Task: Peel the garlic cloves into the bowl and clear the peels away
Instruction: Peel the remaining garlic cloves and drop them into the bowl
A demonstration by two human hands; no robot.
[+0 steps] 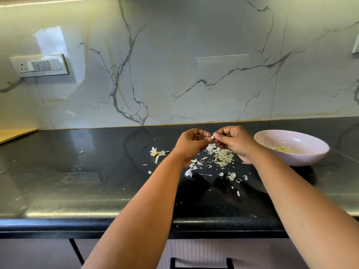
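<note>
A papery garlic stem scrap (156, 152) lies on the glossy black counter (77, 171). The left hand (191, 141) and right hand (233, 141) — fingers curled — pinch a small pale garlic clove (212, 136), seemingly half-peeled, above flaky peels (223, 156). Rightmost, a smooth pinkish bowl (310, 152) holds peeled cloves (282, 149) — veined marble behind.

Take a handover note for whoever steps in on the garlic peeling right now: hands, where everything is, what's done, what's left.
Left hand and right hand: both raised over the black stone countertop, pinching one small pale garlic clove between the fingertips.
Pale round bowl: to the right on the countertop, with some peeled yellowish cloves inside.
White papery peels: scattered below the hands; a stripped garlic stem lies to the left.
Done: several cloves peeled.
Left: finish this clove, drop it in the bowl, clear the peels.
</note>
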